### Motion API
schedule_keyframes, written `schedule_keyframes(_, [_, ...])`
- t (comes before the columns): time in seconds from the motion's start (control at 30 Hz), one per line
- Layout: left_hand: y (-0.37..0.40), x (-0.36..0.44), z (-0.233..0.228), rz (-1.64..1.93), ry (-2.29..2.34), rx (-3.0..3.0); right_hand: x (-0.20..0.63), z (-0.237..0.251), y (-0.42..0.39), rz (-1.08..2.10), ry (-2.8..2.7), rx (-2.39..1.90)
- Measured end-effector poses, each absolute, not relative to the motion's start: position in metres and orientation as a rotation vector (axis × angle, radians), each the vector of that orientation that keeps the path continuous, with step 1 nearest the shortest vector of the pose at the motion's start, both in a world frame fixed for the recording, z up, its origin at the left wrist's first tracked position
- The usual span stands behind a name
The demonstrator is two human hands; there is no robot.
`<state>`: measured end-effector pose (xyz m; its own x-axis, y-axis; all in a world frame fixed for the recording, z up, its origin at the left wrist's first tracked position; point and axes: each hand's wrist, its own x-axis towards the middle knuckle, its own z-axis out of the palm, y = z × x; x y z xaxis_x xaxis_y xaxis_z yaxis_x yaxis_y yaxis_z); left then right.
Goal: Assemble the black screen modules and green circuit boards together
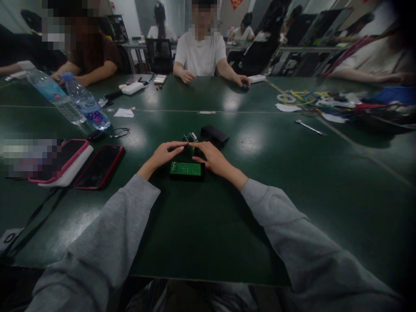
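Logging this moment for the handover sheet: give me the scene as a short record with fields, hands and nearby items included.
left hand: fingertips on a small green circuit board with upright parts
right hand: fingers on the same board
near side of hands: flat green circuit board in a black tray
beyond hands: black rectangular box
left of hands: red-cased phone; two clear plastic water bottles
surface: dark green table

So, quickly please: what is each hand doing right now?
Left hand: fingers on the small circuit board.
Right hand: fingers on the same board.
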<state>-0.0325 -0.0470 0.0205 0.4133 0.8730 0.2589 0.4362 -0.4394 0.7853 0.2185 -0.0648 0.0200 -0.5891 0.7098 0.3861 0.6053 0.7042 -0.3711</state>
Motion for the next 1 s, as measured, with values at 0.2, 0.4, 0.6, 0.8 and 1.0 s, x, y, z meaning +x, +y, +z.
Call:
schedule_keyframes(0.2, [-0.048,-0.032,0.021,0.897,1.166,1.996,0.221,0.018,-0.065,0.329,-2.346,-1.014])
schedule_keyframes(0.4, [-0.049,-0.032,0.022,0.867,1.202,2.004,0.222,0.020,-0.064,0.406,-2.299,-1.005])
schedule_keyframes(0.6, [-0.050,-0.032,0.026,0.853,1.218,1.996,0.228,0.011,-0.052,0.298,-2.251,-1.169])
schedule_keyframes(0.8, [-0.050,-0.031,0.025,0.891,1.211,1.946,0.233,0.006,-0.049,0.163,-2.061,-1.459])
schedule_keyframes(1.0, [-0.048,-0.031,0.022,0.917,1.185,1.902,0.234,0.004,-0.049,0.015,-2.012,-1.581])
